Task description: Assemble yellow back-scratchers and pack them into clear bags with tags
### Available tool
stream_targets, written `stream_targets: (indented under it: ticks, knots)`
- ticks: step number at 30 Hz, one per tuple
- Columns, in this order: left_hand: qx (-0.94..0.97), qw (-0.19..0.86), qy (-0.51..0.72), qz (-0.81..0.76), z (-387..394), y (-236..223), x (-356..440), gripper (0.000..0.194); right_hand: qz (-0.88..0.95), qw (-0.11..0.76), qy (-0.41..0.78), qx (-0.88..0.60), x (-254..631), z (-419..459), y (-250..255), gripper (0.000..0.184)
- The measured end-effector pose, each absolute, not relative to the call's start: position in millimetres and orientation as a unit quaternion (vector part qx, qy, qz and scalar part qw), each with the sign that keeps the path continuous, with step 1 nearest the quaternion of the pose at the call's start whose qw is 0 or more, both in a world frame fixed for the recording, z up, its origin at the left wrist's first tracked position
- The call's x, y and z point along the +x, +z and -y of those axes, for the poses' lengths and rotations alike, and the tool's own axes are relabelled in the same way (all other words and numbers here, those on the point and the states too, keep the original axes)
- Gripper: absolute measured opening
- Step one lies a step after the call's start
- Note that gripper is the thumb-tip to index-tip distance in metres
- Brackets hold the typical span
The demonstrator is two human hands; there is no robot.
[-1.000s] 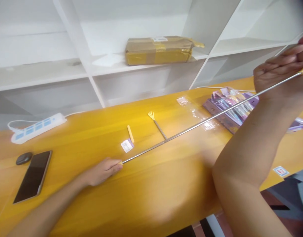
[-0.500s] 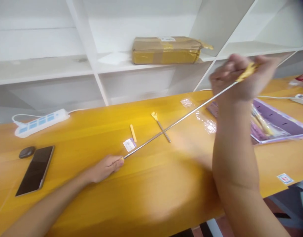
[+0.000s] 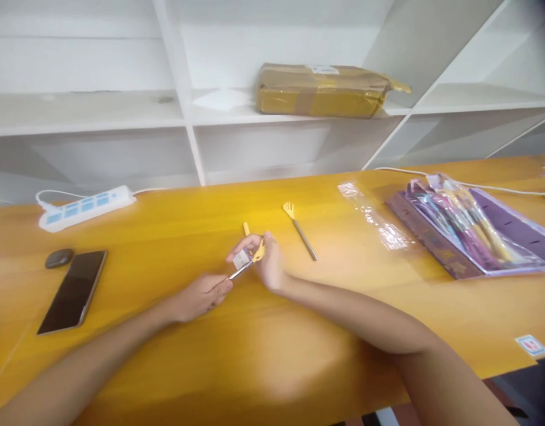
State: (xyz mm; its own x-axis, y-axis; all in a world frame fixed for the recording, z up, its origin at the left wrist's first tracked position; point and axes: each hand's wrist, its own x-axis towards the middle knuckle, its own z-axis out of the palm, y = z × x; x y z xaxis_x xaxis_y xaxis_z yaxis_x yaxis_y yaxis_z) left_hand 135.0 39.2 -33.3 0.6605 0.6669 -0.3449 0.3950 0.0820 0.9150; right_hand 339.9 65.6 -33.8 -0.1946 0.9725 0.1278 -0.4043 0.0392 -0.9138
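My left hand (image 3: 201, 297) rests on the yellow table (image 3: 299, 343) and pinches the handle end of a telescopic metal back scratcher (image 3: 245, 266), now pushed in short. My right hand (image 3: 265, 260) is closed around its yellow claw end, only a few centimetres from my left hand. A small white tag (image 3: 241, 258) shows just beside my right fingers. A second collapsed back scratcher (image 3: 301, 231) with a yellow claw lies on the table to the right. A small yellow cap or sleeve (image 3: 246, 228) lies just behind my hands.
A purple tray of packaged scratchers (image 3: 471, 225) and an empty clear wrapper (image 3: 374, 213) lie at right. A phone (image 3: 72, 290), a dark oval object (image 3: 59, 258) and a power strip (image 3: 86, 207) are at left. A taped cardboard parcel (image 3: 325, 90) sits on the white shelf.
My right hand has come down from high at the right to the table centre, sliding the long extended rod in until it is short. My left hand stayed in place.
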Motion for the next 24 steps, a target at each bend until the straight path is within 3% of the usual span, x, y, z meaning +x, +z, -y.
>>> stream_targets:
  ticks: [5, 24]
  knots:
    - [0.637, 0.644, 0.093, -0.413, -43, -35, 132, 0.056, 0.43, 0.506, 0.669, -0.335, 344, -87, -56, 0.08]
    - [0.626, 0.646, 0.107, -0.423, -42, -35, 134, 0.057, 0.454, 0.538, 0.64, -0.307, 343, -90, -54, 0.073]
